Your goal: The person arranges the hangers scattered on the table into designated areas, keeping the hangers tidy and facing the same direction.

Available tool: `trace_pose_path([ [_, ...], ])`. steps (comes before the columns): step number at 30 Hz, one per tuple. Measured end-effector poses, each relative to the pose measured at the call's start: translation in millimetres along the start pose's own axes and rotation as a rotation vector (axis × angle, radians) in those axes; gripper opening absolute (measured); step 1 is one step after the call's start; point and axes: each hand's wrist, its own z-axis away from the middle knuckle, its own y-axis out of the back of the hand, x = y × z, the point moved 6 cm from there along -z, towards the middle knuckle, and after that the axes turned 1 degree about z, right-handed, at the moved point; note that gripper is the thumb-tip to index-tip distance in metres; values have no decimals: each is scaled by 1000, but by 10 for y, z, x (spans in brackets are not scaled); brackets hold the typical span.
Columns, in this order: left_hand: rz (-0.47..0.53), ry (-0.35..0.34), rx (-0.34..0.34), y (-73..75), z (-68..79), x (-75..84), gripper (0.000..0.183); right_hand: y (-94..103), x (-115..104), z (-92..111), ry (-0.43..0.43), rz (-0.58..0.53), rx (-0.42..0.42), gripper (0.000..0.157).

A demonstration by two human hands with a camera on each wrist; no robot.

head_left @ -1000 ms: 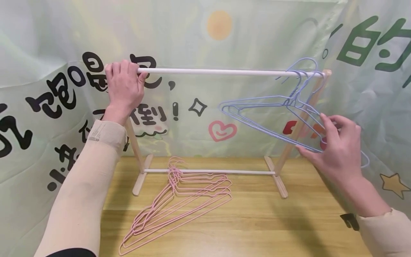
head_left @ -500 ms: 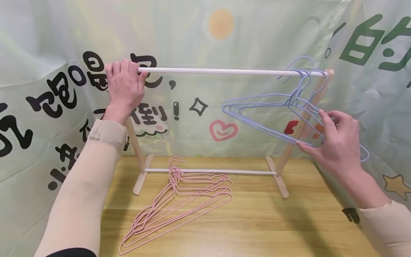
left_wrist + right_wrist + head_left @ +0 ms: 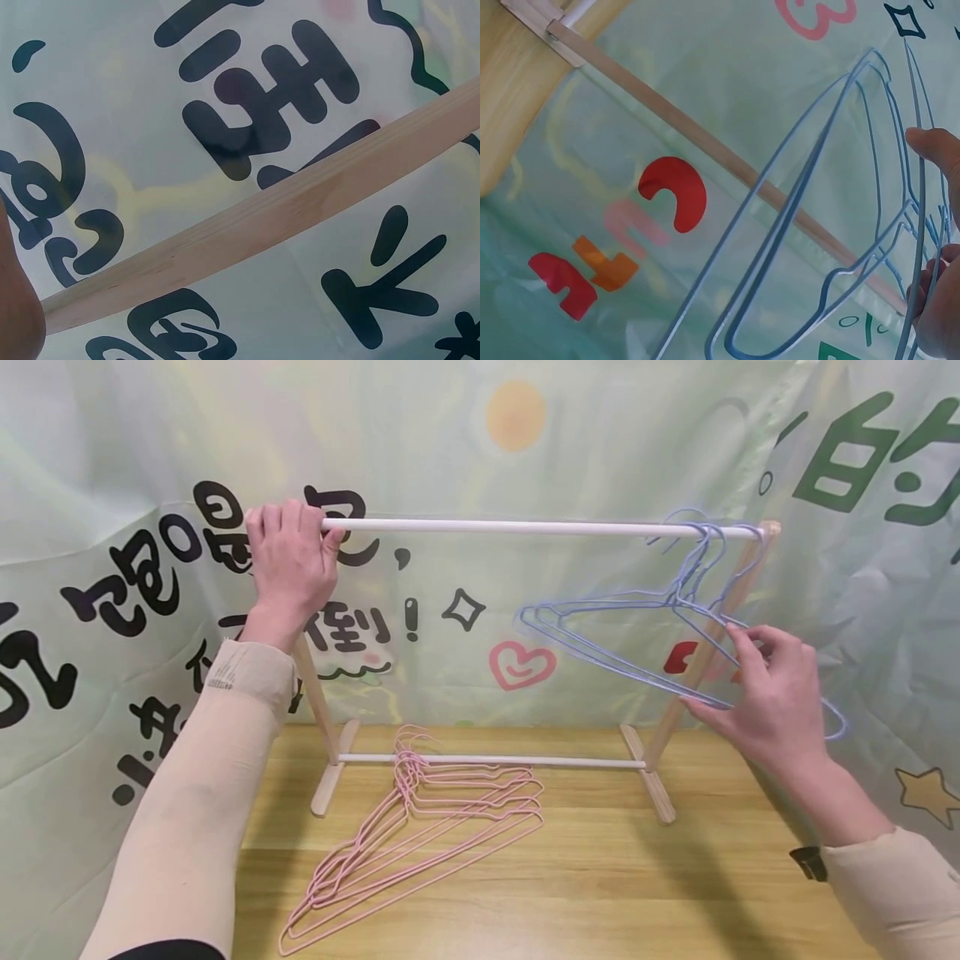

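Observation:
My left hand (image 3: pixel 292 560) grips the left end of the white top rod (image 3: pixel 495 527) of a small wooden rack, thumb under it. At the rod's right end, several thin blue hangers (image 3: pixel 678 578) hang close together, their wires overlapping. Around the right side of one blue hanger (image 3: pixel 920 187), my right hand (image 3: pixel 776 697) pinches with the thumb at the bottom bar and the fingers at the shoulder. That hanger's hook overlaps the rod in the head view. The left wrist view shows the rack's wooden upright (image 3: pixel 225 217) and an edge of the hand.
Several pink hangers (image 3: pixel 408 789) lie overlapped on the wood-look table (image 3: pixel 600 893), with their hooks across the white lower rod (image 3: pixel 570 762). Wooden feet (image 3: pixel 648 777) support the rack. A printed cloth backdrop (image 3: pixel 450 435) encloses the back and sides.
My right hand has shifted slightly left with the blue hanger, and the tall hook has sunk lower toward the rod. The left hand stays on the rod; the pink hangers have not moved.

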Motion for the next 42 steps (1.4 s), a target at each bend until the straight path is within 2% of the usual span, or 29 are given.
trace_pose_path([
  [4, 5, -5, 6, 0, 10, 11, 50, -32, -11, 55, 0, 12, -24, 111],
  [19, 5, -14, 23, 8, 6, 8, 50, -108, -30, 112, -6, -11, 15, 110],
  [23, 1, -10, 12, 3, 3, 1, 51, -135, -16, 135, 7, -22, 20, 105],
  [29, -18, -11, 16, -8, 0, -15, 51, -183, 9, 169, 35, -28, 59, 93],
  [42, -19, -10, 8, -10, -5, -9, 52, -300, 65, 280, 10, 31, 138, 90],
])
